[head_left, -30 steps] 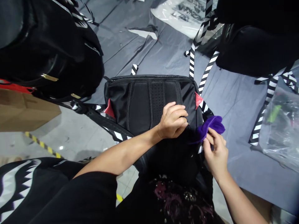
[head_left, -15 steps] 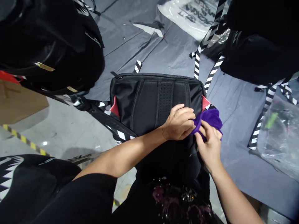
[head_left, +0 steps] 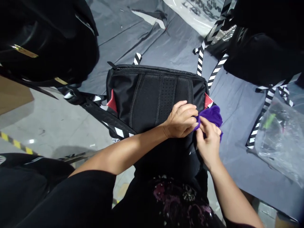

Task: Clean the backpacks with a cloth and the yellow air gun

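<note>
At the black backpack (head_left: 149,98)'s edge, left hand (head_left: 181,119) and right hand (head_left: 209,139) pinch purple cloth (head_left: 212,114), fingers closed, likely steadying it.

The right hand (head_left: 210,141) has drawn the purple cloth (head_left: 213,114) inward; its edge, apart from the left hand (head_left: 182,119) a second ago, now meets those fingertips.

Bunched purple cloth (head_left: 212,115) at black backpack (head_left: 147,98)

Head view: close above black bag (head_left: 148,98), facing forward-down.
</note>
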Motion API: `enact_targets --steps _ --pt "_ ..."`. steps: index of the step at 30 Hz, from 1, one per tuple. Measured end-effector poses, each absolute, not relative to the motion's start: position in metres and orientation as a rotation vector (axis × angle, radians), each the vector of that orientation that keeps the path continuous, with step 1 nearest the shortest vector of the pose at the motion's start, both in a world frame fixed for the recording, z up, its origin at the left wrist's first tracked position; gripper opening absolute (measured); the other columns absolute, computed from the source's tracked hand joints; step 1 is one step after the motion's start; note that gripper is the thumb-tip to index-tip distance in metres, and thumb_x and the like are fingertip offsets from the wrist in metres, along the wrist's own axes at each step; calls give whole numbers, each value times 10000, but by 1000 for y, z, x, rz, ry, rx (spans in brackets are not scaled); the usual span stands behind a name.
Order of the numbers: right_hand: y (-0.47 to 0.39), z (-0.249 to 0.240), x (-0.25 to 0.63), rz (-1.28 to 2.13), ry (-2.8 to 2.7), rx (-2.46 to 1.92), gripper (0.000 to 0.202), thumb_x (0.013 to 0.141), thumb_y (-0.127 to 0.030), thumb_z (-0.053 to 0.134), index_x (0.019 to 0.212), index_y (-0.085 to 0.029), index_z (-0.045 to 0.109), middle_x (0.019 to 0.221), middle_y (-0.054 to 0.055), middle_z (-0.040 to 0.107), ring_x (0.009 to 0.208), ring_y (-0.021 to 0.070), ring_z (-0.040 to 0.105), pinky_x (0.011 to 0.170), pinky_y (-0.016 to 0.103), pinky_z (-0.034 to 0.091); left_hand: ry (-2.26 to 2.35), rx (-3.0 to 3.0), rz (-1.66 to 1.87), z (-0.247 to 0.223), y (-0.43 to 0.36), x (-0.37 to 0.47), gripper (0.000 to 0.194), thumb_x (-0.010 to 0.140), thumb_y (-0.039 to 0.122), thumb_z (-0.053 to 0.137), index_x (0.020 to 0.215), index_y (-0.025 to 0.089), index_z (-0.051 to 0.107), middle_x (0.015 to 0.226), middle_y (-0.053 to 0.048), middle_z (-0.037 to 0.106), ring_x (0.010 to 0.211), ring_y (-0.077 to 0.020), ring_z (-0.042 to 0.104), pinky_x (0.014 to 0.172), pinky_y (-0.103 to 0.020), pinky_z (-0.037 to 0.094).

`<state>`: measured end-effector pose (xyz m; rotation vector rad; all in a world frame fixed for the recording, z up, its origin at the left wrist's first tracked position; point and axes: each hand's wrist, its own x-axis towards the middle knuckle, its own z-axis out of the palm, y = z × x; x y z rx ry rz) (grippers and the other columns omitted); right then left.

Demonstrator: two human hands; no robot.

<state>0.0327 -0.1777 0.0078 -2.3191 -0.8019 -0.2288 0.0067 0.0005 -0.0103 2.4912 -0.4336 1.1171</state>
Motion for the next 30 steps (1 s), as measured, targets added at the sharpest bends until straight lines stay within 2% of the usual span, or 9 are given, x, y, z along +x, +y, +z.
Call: enact_targets --steps 4,7,9,11,13,15,20,26,30 --pt "-192 7 31 -281 -797 -2361 225 914 -235 502 1102 -201 620 931 58 688 869 215 612 859 401 401 -440 2501 1079 -4 2 5 143 875 296 511 804 213 603 1002 -32 664 1144 -217 548 1099 -488 308" --pt "-214 6 26 -281 -716 -2354 217 911 -249 506 1084 -182 619 937 68 691 844 217 619 839 395 419 -616 2654 896 24 10 8 133 862 317 567 829 194 602 995 -49 656 1159 -234 523 1115 -505 294" --pt "-223 6 20 -293 -725 -2339 227 916 -253 501 1096 -180 618 968 75 692 865 217 625 855 400 419 -811 2829 701 51 16 9 154 847 340 608 834 187 598 908 -49 643 1080 -232 538 1092 -494 327" --pt "-226 9 11 -357 -717 -2326 230 918 -248 492 1099 -181 618 978 78 692 872 217 627 860 405 418 -993 2973 606 76 18 4 156 859 327 603 788 189 581 789 -36 606 925 -212 547 971 -430 423" --pt "-226 13 -2 -461 -680 -2303 230 916 -240 491 1102 -186 616 949 73 693 862 219 626 855 411 420 -1131 3025 696 95 15 -11 185 905 273 537 735 200 551 715 -18 562 794 -183 518 825 -353 454" --pt "-227 17 -18 -587 -692 -2241 233 905 -222 508 1112 -201 612 926 68 687 858 220 625 850 415 423 -1214 2982 903 108 7 -36 230 931 219 483 704 212 522 677 2 527 715 -160 483 759 -312 440" --pt "-238 21 -54 -827 -911 -2047 322 859 -140 560 1164 -241 590 913 50 658 835 212 626 843 424 432 -1148 2944 1259 122 -14 -108 237 921 169 495 694 231 466 632 45 473 668 -130 462 771 -273 422" --pt "-250 28 -82 -885 -987 -2001 370 850 -142 548 1203 -254 567 936 55 650 870 232 632 853 441 437 -1108 2922 1453 134 -26 -150 231 927 189 509 705 230 457 635 48 458 674 -129 471 742 -287 429" --pt "-271 44 -97 -948 -1052 -1920 454 805 -167 582 1241 -289 562 956 54 654 888 258 623 844 455 422 -1131 2898 1569 158 -46 -176 241 941 215 487 701 237 480 637 48 478 657 -124 494 685 -288 445"
